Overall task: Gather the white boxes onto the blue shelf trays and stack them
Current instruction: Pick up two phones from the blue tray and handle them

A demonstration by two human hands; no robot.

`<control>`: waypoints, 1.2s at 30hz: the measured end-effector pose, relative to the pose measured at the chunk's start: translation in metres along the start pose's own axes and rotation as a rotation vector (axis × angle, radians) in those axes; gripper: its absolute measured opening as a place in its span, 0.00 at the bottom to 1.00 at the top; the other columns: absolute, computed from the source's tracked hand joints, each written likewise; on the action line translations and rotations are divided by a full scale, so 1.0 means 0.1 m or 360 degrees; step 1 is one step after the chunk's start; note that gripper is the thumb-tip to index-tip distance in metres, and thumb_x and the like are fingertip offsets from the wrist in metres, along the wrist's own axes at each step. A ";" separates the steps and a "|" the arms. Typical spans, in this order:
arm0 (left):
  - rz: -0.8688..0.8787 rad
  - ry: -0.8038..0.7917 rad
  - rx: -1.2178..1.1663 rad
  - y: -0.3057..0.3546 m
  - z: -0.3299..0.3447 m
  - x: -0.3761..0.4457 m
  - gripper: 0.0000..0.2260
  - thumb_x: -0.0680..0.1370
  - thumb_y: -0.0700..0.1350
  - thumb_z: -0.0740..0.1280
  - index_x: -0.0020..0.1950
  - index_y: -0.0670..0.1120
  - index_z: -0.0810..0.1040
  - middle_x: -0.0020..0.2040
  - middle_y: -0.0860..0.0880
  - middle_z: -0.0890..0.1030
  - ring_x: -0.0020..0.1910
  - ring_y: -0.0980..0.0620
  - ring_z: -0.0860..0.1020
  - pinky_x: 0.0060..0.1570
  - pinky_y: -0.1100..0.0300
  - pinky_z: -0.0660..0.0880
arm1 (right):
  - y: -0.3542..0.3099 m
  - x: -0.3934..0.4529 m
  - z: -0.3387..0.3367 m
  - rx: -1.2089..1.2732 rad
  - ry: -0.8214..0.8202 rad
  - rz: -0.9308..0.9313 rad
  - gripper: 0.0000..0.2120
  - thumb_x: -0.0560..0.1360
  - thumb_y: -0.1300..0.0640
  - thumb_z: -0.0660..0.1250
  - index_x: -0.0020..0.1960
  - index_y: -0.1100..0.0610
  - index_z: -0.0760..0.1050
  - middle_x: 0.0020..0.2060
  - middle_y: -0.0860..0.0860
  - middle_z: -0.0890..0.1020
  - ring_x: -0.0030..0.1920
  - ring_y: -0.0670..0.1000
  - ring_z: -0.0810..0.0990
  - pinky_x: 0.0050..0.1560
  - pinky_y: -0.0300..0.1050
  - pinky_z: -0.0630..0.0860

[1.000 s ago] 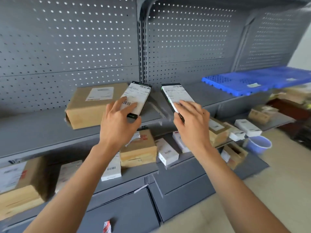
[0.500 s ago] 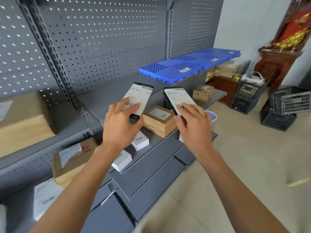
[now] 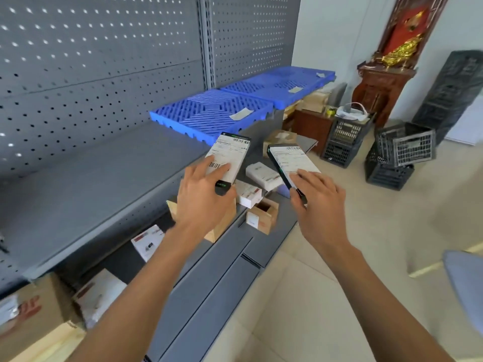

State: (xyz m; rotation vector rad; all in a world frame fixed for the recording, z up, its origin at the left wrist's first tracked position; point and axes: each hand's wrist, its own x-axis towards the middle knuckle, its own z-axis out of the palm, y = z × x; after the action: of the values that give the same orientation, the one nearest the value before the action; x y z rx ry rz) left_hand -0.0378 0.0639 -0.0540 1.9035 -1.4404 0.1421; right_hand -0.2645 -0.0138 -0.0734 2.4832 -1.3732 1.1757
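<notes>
So the person is carrying two boxes at once here. The left hand is pinching a flat white box by its near end, thumb on top of the label and fingers wrapped under, and the right hand is doing the same with a second white box, its grip closed over the near corner. Both boxes are being held up in the air, side by side but apart, over the lower shelf.

What's changing: a second ago the two boxes were being held in front of a brown carton on the grey shelf, with the blue trays way off to the right. Now the whole view is swinging that way, and the nearer blue tray is sitting just past the left box. So the carry is nearly done and the set-down looks like the next bit.

Below and behind the hands, a few more small white boxes are lying on the lower shelf, so there's more gathering left after this. Both the nearer tray and the farther blue tray seem to be holding only a scrap of paper each, though it's a bit blurry to be sure. Nothing is stacked there yet.
</notes>
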 end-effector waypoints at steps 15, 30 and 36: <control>-0.0058 0.0110 0.0034 0.42 0.86 1.39 0.21 0.77 0.52 0.72 0.70 0.54 0.78 0.75 0.50 0.71 0.72 0.44 0.66 0.69 0.40 0.69 | 1.19 1.37 0.55 0.0169 0.0060 -0.0123 0.15 0.79 0.54 0.63 0.65 0.53 0.79 0.65 0.52 0.80 0.66 0.58 0.75 0.61 0.60 0.72; -0.0570 0.0358 0.0315 0.49 1.05 1.88 0.21 0.77 0.55 0.70 0.71 0.56 0.77 0.76 0.53 0.70 0.74 0.46 0.64 0.70 0.43 0.69 | 1.51 2.52 1.25 0.0628 -0.0067 -0.0536 0.15 0.79 0.54 0.63 0.64 0.53 0.80 0.63 0.50 0.81 0.62 0.58 0.76 0.59 0.60 0.73; -0.0652 0.0414 0.0385 0.22 0.93 2.07 0.21 0.76 0.55 0.70 0.70 0.56 0.78 0.74 0.51 0.72 0.72 0.44 0.68 0.66 0.41 0.72 | 1.30 2.81 1.54 0.0717 -0.0140 -0.0609 0.14 0.80 0.55 0.63 0.64 0.54 0.80 0.63 0.50 0.81 0.64 0.58 0.75 0.59 0.61 0.72</control>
State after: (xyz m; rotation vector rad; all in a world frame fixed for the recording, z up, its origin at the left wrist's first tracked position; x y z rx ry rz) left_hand -0.0123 -0.1580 -0.0092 2.2394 -0.8724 0.3662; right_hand -0.1854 -0.3486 -0.0363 2.9438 -0.6397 1.4148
